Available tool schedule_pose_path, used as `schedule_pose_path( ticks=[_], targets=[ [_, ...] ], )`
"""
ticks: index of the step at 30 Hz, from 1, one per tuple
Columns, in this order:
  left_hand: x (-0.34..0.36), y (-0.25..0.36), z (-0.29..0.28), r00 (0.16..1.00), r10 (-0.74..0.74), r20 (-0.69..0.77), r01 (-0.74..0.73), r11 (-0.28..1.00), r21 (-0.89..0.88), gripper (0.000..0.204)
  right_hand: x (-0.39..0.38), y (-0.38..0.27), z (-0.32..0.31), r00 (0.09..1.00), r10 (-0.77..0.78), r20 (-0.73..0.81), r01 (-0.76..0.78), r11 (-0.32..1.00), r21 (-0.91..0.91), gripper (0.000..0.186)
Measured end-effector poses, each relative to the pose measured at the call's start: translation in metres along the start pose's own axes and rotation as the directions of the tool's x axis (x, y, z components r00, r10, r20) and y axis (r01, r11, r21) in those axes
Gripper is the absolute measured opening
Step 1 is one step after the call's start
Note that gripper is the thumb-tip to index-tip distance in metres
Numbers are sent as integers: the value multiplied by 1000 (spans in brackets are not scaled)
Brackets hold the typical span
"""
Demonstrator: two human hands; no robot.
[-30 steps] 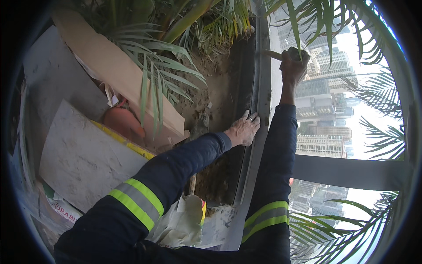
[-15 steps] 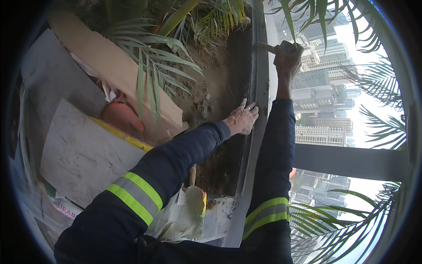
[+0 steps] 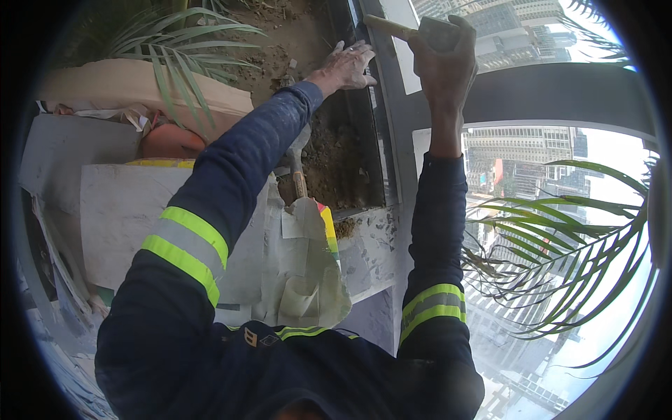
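My left hand [image 3: 346, 68], with a ring on one finger, rests against the dark inner edge [image 3: 378, 119] of a soil-filled planter, fingers spread and holding nothing. To its right, my right hand [image 3: 445, 70] is wrapped round the blocky grey-green head of a tool [image 3: 439, 33]. The tool's tan, stick-like part [image 3: 387, 26] points left over the grey ledge [image 3: 413, 115]. Its exact kind I cannot make out. Below my left hand, a trowel-like tool with a worn handle [image 3: 299, 180] leans at the planter's near end, partly hidden by my left sleeve.
Palm fronds [image 3: 175, 49] hang over the soil at upper left. Cardboard [image 3: 133, 80], grey boards [image 3: 126, 217] and an orange rounded object [image 3: 170, 142] lie at left. Torn bag material [image 3: 308, 280] is at the near end. Right of the ledge, glazing with a dark crossbar [image 3: 553, 98] faces tall buildings.
The view has shifted, so the planter and both hands sit higher in the picture. My right hand still grips the tool and appears larger. My left hand remains at the planter's edge.
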State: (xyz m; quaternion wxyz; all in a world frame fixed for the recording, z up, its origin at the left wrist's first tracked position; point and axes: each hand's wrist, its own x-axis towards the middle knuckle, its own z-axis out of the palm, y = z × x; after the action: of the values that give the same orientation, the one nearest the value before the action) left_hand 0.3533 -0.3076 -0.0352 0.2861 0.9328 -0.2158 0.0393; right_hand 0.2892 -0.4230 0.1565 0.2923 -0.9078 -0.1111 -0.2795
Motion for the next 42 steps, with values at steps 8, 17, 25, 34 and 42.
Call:
schedule_pose_path(
  ticks=[8, 17, 25, 34, 42],
  targets=[
    [15, -19, 19, 1000, -4, -17, 7, 989, 150, 72, -124, -32, -107, 983, 173, -58, -168, 983, 80, 62],
    [-31, 86, 12, 979, -36, 199, -37, 935, 351, 88, -209, -49, -215, 957, 265, -122, -269, 963, -26, 70],
    [-27, 109, 6, 947, -145, 285, 54, 951, 303, 76, -204, -56, -240, 914, 404, -18, -403, 914, 42, 61],
    [-27, 120, -8, 920, -203, 336, 78, 933, 350, 85, -189, -63, -255, 952, 306, -30, -304, 951, 55, 58],
    [-19, 105, 17, 969, -100, 224, 6, 923, 385, 87, -178, -67, -258, 952, 306, -26, -302, 948, 98, 58]
  ],
)
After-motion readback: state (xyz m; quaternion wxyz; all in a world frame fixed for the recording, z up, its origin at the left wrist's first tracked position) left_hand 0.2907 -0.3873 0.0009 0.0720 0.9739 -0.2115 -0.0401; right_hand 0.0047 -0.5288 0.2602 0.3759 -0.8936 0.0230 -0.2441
